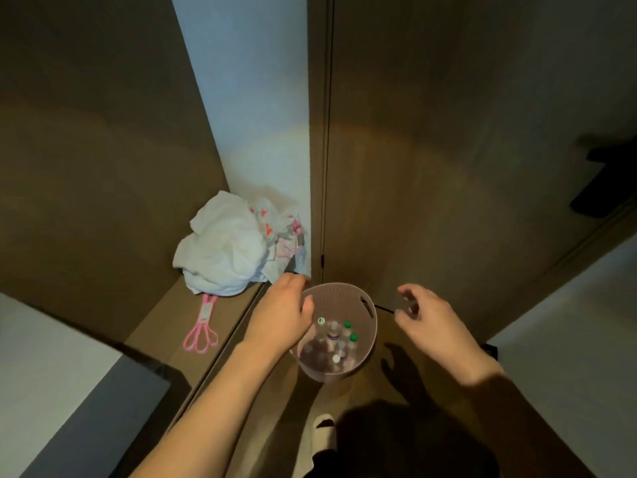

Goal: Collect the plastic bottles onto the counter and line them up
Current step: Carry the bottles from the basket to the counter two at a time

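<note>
A round pinkish plastic basket [366,307] stands on the brown floor in a corner. Several clear plastic bottles [333,339] stand upright inside it, some with green caps, some with white or purple caps. My left hand [282,312] is at the basket's left rim, with fingers curled over the edge; I cannot tell how firmly it grips. My right hand [427,319] hovers to the right of the basket, apart from it, fingers spread and loosely curled, holding nothing.
A heap of white plastic bags [234,246] lies in the corner at the back left. Pink scissor-like tongs [203,329] lie on the floor in front of it. Brown cupboard doors [448,132] rise behind the basket. My slippered foot [322,436] is below.
</note>
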The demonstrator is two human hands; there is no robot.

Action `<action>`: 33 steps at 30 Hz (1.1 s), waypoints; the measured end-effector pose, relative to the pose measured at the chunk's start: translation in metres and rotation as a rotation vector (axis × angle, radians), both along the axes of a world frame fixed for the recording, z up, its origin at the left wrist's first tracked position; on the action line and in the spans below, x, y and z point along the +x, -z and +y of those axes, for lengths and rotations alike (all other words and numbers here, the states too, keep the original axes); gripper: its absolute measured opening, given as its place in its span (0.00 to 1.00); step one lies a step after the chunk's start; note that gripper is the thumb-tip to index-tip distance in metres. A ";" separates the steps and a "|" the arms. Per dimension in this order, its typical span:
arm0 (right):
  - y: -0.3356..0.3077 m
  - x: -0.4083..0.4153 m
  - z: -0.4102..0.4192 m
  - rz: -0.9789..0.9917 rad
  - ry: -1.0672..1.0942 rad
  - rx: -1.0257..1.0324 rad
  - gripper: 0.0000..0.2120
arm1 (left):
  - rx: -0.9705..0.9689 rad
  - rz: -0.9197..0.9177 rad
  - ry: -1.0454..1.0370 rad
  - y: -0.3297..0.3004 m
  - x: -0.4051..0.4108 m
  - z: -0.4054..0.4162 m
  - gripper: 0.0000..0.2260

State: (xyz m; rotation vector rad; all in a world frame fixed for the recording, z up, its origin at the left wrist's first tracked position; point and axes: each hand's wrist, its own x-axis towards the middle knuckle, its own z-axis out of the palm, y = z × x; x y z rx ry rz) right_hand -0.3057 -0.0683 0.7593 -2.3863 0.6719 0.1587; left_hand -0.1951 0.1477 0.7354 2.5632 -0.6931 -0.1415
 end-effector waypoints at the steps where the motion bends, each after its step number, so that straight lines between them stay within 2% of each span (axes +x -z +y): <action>1: 0.002 0.021 -0.014 0.044 -0.027 0.005 0.24 | -0.001 0.011 -0.007 0.003 0.019 -0.013 0.18; 3: 0.007 0.059 -0.035 0.104 -0.112 -0.021 0.24 | -0.030 0.049 -0.051 0.009 0.051 -0.033 0.18; 11: 0.039 0.203 -0.111 0.082 -0.350 0.004 0.25 | -0.019 0.178 -0.265 0.041 0.135 -0.098 0.17; 18: 0.113 0.309 -0.163 0.174 -0.728 0.053 0.22 | 0.094 0.285 -0.466 0.089 0.173 -0.147 0.21; 21: 0.162 0.342 -0.169 0.254 -0.832 0.061 0.20 | 0.094 0.414 -0.545 0.129 0.178 -0.165 0.18; 23: 0.206 0.360 -0.169 0.304 -0.921 0.008 0.19 | 0.091 0.539 -0.572 0.172 0.176 -0.178 0.15; 27: 0.336 0.381 -0.162 0.449 -1.122 -0.084 0.19 | 0.114 0.721 -0.595 0.310 0.161 -0.203 0.14; 30: 0.450 0.384 -0.155 0.537 -1.257 -0.173 0.21 | 0.074 0.797 -0.641 0.423 0.153 -0.225 0.13; 33: 0.554 0.388 -0.152 0.567 -1.323 -0.260 0.18 | -0.003 0.865 -0.714 0.522 0.150 -0.256 0.14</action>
